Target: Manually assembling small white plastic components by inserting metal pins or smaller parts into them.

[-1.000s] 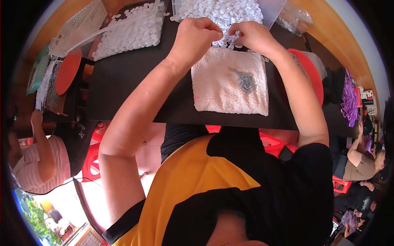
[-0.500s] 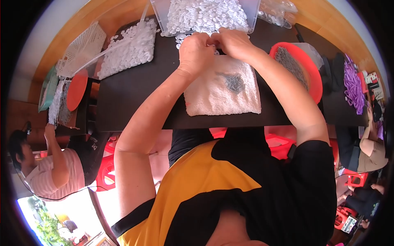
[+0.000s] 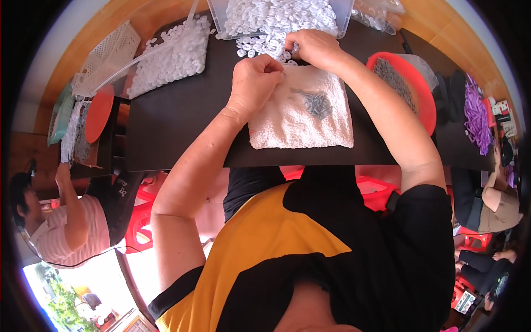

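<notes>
So, going left to right: way off to the left of the left hand there's one white lattice basket (image 3: 108,52) and one round red lid (image 3: 98,113) standing on edge, with a person in a pink striped top (image 3: 66,229) down below them at another spot. Closer in, still left of that hand, sits one clear tray (image 3: 166,58) heaped with small white plastic rings, too many to count.

Left hand (image 3: 251,86) is curled up tight, fingers pinched together at the top edge of the one white towel (image 3: 301,119) on the dark table (image 3: 177,127). Can't tell what's inside the pinch, it's too small to make out.

Right beyond both hands is one clear bin (image 3: 279,16) full of the same white rings, with a loose spill of rings (image 3: 260,47) on the table just in front of it, between the two hands.

On the towel, just below the right hand, lies one little pile of small grey metal bits (image 3: 315,102).

Right hand (image 3: 312,47) is also closed down narrow, fingertips touching the spilled rings at the towel's far edge; whether it's actually got one, I can't tell.

Right of that hand: one red bowl (image 3: 420,97) with grey bits in it, then one bunch of purple pieces (image 3: 477,119) further out.
</notes>
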A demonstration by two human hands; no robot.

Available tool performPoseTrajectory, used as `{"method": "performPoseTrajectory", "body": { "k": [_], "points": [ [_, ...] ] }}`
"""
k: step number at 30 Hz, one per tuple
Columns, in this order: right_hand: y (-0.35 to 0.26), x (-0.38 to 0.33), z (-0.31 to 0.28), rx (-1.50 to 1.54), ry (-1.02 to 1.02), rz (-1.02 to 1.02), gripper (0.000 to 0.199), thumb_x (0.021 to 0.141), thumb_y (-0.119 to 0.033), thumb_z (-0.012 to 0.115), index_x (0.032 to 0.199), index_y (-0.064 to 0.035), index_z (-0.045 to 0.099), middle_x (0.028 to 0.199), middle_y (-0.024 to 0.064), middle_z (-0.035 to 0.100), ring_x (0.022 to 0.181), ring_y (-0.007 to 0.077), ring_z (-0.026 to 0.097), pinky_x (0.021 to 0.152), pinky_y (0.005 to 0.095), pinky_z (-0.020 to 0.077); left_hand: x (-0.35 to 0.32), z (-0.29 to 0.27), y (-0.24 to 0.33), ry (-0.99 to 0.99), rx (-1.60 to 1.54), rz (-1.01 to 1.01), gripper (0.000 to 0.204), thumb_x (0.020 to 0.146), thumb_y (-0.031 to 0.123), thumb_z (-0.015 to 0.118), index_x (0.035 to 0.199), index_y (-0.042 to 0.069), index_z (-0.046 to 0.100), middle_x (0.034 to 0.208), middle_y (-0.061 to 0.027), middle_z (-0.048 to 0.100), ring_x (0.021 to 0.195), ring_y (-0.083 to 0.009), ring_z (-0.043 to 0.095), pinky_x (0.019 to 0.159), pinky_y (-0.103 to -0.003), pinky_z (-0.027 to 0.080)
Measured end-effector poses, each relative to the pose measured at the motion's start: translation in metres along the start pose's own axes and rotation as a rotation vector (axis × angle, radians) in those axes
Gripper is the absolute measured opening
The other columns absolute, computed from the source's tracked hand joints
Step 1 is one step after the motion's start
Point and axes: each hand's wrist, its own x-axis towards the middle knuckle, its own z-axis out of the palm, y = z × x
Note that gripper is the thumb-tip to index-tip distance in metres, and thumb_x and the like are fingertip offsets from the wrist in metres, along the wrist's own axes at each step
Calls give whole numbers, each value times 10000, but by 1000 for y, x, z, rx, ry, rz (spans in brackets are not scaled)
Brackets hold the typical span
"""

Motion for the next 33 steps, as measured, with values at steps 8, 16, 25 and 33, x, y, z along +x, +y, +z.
{"method": "performPoseTrajectory", "body": {
  "k": [8,16,25,33],
  "points": [
    [1,7,-1,-49,-20,3,179,795,-35,589,945,-105,658,861,95,686,827,278,656,699,395,483,-6,0,-2,58,44,70,128,787,48,697,901,-10,694,768,-21,668,702,-69,578,671,-225,491],
    [2,13,-9,33,-103,17,142,769,-92,574,904,-109,615,854,94,667,847,301,639,683,416,475,-7,-1,0,49,72,95,127,791,53,697,901,-11,696,773,-18,670,709,-70,577,673,-236,491],
    [12,9,-10,79,-122,-41,100,750,-99,649,830,-102,589,847,72,627,757,253,623,640,393,450,-7,-2,2,58,-31,86,115,805,51,693,905,-4,700,748,-2,649,661,-59,547,615,-225,462],
    [-39,-34,-28,1192,-51,301,75,880,-112,646,917,-48,634,805,2,625,650,116,606,605,196,420,-11,-8,22,92,-414,14,138,850,70,688,952,-22,685,745,-17,644,607,-84,552,529,-221,431]
  ]
}}
